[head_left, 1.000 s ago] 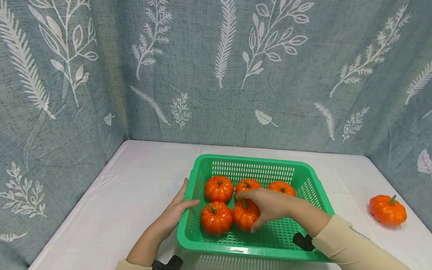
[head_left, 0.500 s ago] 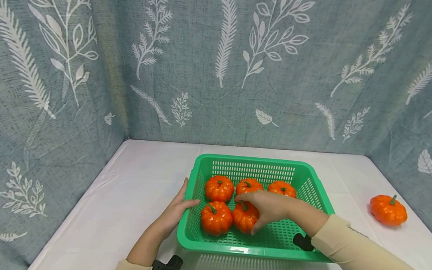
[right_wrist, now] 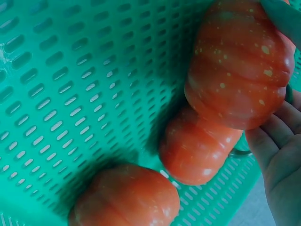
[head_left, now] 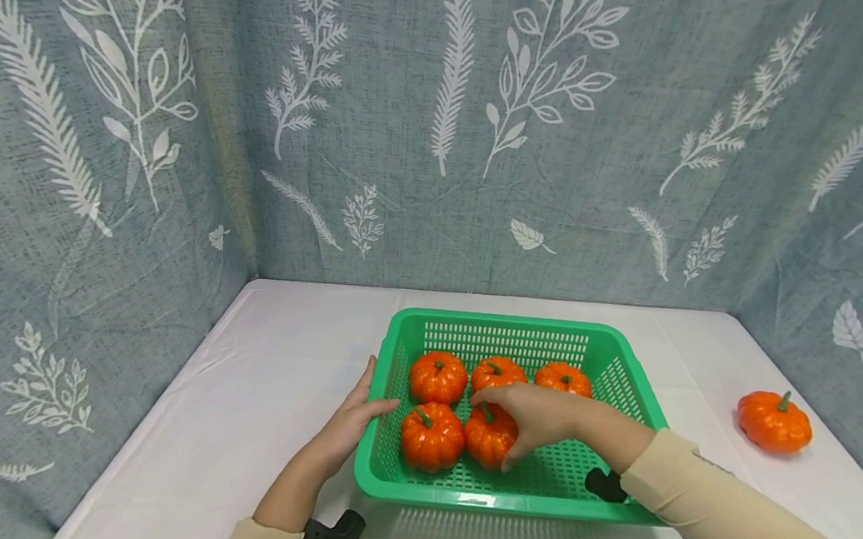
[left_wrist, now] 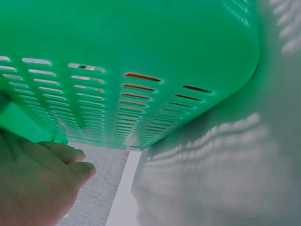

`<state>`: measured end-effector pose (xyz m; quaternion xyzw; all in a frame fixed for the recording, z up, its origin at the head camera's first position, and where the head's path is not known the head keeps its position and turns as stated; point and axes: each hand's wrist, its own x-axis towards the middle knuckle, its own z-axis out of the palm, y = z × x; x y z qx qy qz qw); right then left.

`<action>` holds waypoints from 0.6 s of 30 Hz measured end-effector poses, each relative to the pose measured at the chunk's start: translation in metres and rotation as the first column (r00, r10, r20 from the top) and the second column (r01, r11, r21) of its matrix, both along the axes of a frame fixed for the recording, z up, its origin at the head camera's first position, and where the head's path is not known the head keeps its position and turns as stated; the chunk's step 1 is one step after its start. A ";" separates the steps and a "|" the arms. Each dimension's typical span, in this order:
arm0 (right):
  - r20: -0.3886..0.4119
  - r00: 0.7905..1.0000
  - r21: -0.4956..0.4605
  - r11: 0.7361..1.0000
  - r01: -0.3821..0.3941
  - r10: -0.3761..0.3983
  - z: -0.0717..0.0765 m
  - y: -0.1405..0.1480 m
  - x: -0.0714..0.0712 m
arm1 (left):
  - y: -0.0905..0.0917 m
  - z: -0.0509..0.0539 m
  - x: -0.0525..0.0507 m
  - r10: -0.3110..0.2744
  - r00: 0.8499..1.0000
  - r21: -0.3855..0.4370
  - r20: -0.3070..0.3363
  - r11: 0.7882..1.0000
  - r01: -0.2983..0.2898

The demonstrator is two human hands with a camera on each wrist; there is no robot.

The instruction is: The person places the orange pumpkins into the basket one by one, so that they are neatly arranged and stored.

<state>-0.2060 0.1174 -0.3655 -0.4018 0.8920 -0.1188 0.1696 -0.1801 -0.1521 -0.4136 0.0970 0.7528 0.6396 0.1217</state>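
A green plastic basket (head_left: 493,507) with slotted walls stands on the table with several small orange pumpkins in it. At its left side my left hand (head_left: 338,433) holds the rim, thumb over the edge and fingers along the outside. My right hand (head_left: 539,416) reaches into the basket and grips the front middle pumpkin (head_left: 490,436) from above, fingers on the far side and thumb in front. Left of it sits another pumpkin (head_left: 432,438). Behind are a left pumpkin (head_left: 437,377), a middle pumpkin (head_left: 497,370) partly covered by my hand, and a right pumpkin (head_left: 563,376).
One more orange pumpkin (head_left: 774,422) lies on the white-covered table (head_left: 219,451), right of the basket near the table's right edge. A blue-grey leaf-print curtain (head_left: 391,122) hangs behind and at both sides. Black bands sit on both wrists.
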 end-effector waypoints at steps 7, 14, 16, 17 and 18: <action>-0.005 1.000 0.013 1.000 -0.002 0.002 -0.001 0.001 0.000 | 0.000 0.001 0.000 -0.001 1.000 0.001 0.006 1.000 0.001; -0.020 1.000 0.034 0.999 -0.008 0.009 -0.002 0.000 0.000 | -0.001 0.000 0.001 0.001 1.000 -0.007 -0.001 1.000 -0.001; -0.026 1.000 0.044 0.999 -0.013 0.014 -0.003 0.000 0.001 | -0.001 0.000 0.000 -0.001 1.000 -0.006 -0.003 1.000 0.001; -0.029 0.999 0.048 0.999 -0.015 0.017 -0.003 0.000 0.001 | -0.001 -0.001 0.000 -0.002 1.000 -0.006 -0.004 1.000 0.002; -0.030 0.999 0.051 0.999 -0.018 0.020 -0.003 -0.001 0.001 | -0.001 -0.001 0.000 -0.001 1.000 -0.006 -0.004 1.000 0.001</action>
